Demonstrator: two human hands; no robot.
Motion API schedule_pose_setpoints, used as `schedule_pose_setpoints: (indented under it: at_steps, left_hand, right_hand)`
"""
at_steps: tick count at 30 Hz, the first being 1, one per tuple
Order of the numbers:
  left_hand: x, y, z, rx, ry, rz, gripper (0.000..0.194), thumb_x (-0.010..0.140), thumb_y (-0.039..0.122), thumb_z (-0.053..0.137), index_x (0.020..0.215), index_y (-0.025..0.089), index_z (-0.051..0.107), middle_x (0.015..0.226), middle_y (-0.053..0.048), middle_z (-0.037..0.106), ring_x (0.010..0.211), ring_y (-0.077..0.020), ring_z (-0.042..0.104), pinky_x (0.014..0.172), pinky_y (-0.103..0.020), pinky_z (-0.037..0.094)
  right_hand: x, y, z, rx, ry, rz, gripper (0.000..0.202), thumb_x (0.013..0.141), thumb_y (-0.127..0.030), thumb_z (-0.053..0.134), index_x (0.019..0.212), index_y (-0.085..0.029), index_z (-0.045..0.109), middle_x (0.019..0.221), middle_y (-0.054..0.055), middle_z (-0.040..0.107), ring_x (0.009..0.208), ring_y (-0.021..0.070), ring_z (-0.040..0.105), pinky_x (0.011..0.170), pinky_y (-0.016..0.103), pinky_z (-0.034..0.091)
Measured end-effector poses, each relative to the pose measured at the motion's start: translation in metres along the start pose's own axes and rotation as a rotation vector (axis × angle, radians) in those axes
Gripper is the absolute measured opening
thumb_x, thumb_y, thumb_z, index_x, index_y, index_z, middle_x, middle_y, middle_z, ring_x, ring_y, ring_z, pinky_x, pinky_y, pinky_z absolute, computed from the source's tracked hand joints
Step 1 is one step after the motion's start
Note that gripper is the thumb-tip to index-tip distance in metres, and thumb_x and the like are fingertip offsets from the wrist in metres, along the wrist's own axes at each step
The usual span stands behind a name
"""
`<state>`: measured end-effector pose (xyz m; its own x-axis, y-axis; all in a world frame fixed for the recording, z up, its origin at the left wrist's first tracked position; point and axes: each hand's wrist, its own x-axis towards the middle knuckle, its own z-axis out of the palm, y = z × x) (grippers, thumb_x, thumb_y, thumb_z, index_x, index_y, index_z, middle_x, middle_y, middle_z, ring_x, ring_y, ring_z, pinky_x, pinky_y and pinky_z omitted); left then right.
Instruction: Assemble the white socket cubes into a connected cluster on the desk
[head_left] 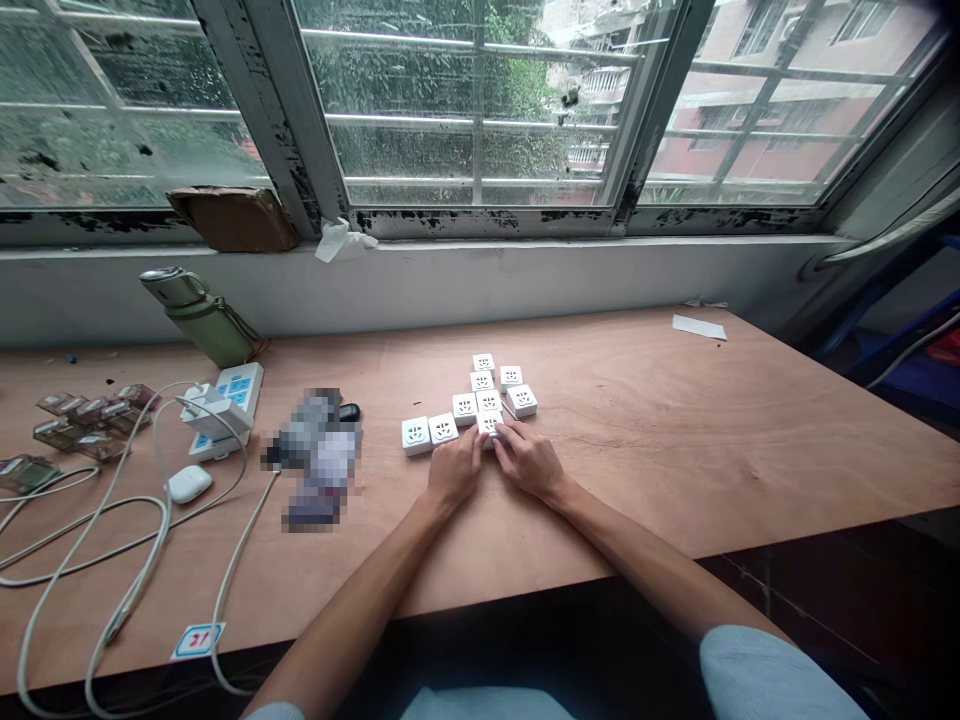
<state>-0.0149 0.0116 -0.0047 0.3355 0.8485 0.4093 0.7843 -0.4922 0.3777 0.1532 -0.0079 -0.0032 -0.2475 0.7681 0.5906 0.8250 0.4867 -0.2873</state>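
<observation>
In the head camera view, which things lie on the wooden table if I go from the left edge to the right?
Small clear cases → white earbud case → power strip → white socket cubes, with the left hand and right hand touching them → paper slip.

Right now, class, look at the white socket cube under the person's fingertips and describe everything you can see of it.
The socket cube is a small white block, plastic by its look, lying flat on the wooden table with its outlet face up; only part of that face shows. The left hand and right hand meet on it, fingertips covering its near edge. It sits at the near end of a cluster of like cubes, close against its neighbours.
</observation>
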Motion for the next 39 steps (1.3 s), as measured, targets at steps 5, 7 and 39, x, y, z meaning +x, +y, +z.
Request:
schedule_pose_setpoints:
  at_steps: [5,7,39]
  left_hand:
    - [0.0002,-0.0004,0.0008,0.010,-0.002,-0.004,0.038,0.102,0.035,0.031,0.115,0.016,0.061,0.086,-0.008,0.074,0.070,-0.0193,0.069,0.060,-0.026,0.046]
    - [0.0002,-0.0004,0.0010,0.009,-0.005,-0.005,0.038,0.102,0.036,0.031,0.114,0.016,0.061,0.086,-0.008,0.074,0.070,-0.0197,0.069,0.060,-0.027,0.046]
    - [-0.0025,0.0040,-0.0047,0.054,-0.114,-0.040,0.034,0.101,0.033,0.034,0.099,0.018,0.064,0.084,-0.006,0.073,0.071,-0.0189,0.068,0.061,-0.028,0.041]
  right_hand:
    - [-0.0002,0.0005,0.0004,-0.004,0.003,-0.003,0.027,0.093,-0.024,0.049,0.117,-0.017,0.059,0.107,0.012,0.067,0.090,0.0222,0.065,0.068,0.031,0.057]
    - [-0.0002,0.0003,0.0003,-0.006,0.002,-0.005,0.026,0.093,-0.024,0.049,0.116,-0.017,0.059,0.106,0.012,0.067,0.090,0.0223,0.065,0.068,0.031,0.057]
    - [-0.0015,-0.0033,-0.0005,-0.081,-0.101,0.039,0.019,0.091,-0.024,0.049,0.107,-0.019,0.058,0.099,0.009,0.064,0.083,0.0197,0.060,0.066,0.028,0.048]
